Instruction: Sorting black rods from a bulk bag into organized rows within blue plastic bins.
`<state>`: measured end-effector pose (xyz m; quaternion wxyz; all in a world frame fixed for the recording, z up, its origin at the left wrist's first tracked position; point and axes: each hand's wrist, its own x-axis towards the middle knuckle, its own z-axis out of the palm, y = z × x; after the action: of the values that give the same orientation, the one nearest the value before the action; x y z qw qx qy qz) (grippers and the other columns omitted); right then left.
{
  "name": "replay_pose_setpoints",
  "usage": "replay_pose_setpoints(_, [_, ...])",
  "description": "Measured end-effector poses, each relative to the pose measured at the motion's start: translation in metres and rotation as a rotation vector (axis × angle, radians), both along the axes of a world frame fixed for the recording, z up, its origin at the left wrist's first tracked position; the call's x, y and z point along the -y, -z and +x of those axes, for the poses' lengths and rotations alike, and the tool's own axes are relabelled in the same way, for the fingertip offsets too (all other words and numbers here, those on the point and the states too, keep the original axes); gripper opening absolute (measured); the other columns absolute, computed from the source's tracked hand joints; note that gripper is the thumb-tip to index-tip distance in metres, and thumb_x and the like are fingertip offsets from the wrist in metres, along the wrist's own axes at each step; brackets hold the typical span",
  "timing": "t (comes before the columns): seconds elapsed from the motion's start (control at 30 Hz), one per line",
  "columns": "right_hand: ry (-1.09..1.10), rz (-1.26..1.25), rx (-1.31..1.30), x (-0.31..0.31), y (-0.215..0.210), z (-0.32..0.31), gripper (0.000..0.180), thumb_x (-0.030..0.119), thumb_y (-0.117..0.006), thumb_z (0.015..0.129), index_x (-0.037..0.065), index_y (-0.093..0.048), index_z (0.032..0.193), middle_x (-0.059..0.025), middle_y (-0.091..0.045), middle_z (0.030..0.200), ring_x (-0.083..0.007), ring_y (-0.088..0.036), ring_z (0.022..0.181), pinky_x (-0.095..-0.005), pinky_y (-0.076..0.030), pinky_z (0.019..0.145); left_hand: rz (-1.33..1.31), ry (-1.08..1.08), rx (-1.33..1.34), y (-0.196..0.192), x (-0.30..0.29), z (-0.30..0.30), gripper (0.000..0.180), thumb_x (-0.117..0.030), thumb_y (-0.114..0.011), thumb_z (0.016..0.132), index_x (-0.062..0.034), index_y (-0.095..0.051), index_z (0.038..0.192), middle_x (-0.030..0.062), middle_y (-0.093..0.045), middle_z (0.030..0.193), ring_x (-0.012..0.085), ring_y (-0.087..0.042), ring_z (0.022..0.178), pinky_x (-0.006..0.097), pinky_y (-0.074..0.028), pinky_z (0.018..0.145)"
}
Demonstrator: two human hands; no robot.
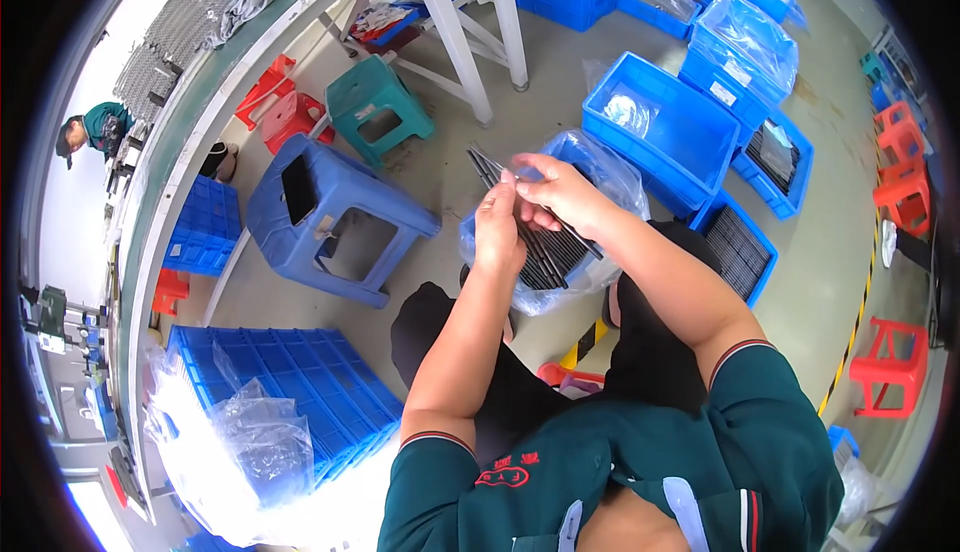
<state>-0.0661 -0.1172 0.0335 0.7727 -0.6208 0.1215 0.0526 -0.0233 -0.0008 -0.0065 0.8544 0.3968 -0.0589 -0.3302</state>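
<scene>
In front of my knees, both hands are raised over a blue bin lined with a clear plastic bag (625, 184). Many thin black rods (548, 260) lie side by side in it. My left hand (497, 224) is closed, thumb up, around a few thin dark rods (483, 165) whose ends stick out past the fingers. My right hand (563, 195) meets it at the thumb, its fingers curled about the same rods and the index finger raised. The palms and part of the rods are hidden.
Right of the bin stand an open blue crate (660, 127) and a blue crate of dark parts (738, 252). At left are a blue stool (335, 217) with a black phone on it, a green stool (375, 102) and stacked blue crates (290, 382). A long workbench (150, 222) runs beyond.
</scene>
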Motion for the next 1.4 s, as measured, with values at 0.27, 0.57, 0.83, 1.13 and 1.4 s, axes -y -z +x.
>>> replay_pose_setpoints(0.27, [-0.033, -0.111, -0.024, 0.021, 0.011, 0.022, 0.029, 0.035, -0.055, 0.088, 0.008, -0.062, 0.081, 0.0026, -0.053, 0.06, -0.0055, -0.044, 0.05, -0.019, -0.029, 0.042, 0.229, 0.0, -0.084, -0.002, -0.002, 0.003, 0.03, -0.033, -0.053, 0.091, -0.0056, -0.053, 0.078, 0.0007, -0.046, 0.064, 0.01, -0.042, 0.052, 0.024, -0.036, 0.045])
replay_pose_setpoints(0.57, [0.712, 0.202, 0.007, 0.106, 0.016, 0.044, 0.034, 0.039, -0.052, 0.089, 0.012, -0.049, 0.069, 0.0051, -0.031, 0.047, -0.0065, -0.024, 0.036, -0.0237, -0.016, 0.035, 0.126, 0.494, -0.14, -0.006, -0.016, -0.008, 0.033, -0.034, -0.057, 0.088, -0.0027, -0.053, 0.078, 0.0027, -0.045, 0.069, 0.0111, -0.041, 0.056, 0.025, -0.036, 0.048])
replay_pose_setpoints(0.83, [0.089, -0.049, -0.14, 0.042, 0.029, 0.025, 0.031, 0.036, -0.059, 0.086, 0.008, -0.054, 0.075, 0.0028, -0.043, 0.051, -0.007, -0.036, 0.039, -0.0219, -0.024, 0.036, 0.1, 0.393, -0.097, -0.002, -0.016, 0.008, 0.033, -0.036, -0.052, 0.09, -0.0036, -0.055, 0.082, 0.0125, -0.06, 0.09, 0.0272, -0.062, 0.081, 0.04, -0.052, 0.07])
replay_pose_setpoints(1.13, [-0.295, 0.17, -0.332, 0.016, 0.044, 0.06, 0.038, 0.043, -0.059, 0.084, 0.005, -0.059, 0.085, -0.0042, -0.058, 0.073, -0.0113, -0.042, 0.038, -0.0215, -0.035, 0.04, 0.029, 0.236, -0.114, -0.006, -0.012, 0.013, 0.031, -0.035, -0.056, 0.089, -0.0047, -0.054, 0.081, 0.006, -0.056, 0.079, 0.0186, -0.052, 0.067, 0.035, -0.046, 0.058])
replay_pose_setpoints(1.4, [0.211, 0.508, -0.126, 0.045, 0.15, 0.123, 0.032, 0.035, -0.062, 0.085, 0.014, -0.046, 0.067, 0.0019, -0.045, 0.06, -0.0113, -0.041, 0.051, -0.0308, -0.04, 0.053, 0.222, -0.311, 0.077, -0.036, -0.061, 0.032, 0.029, -0.029, -0.054, 0.091, -0.0005, -0.056, 0.084, 0.0111, -0.058, 0.093, 0.0226, -0.054, 0.095, 0.044, -0.042, 0.089])
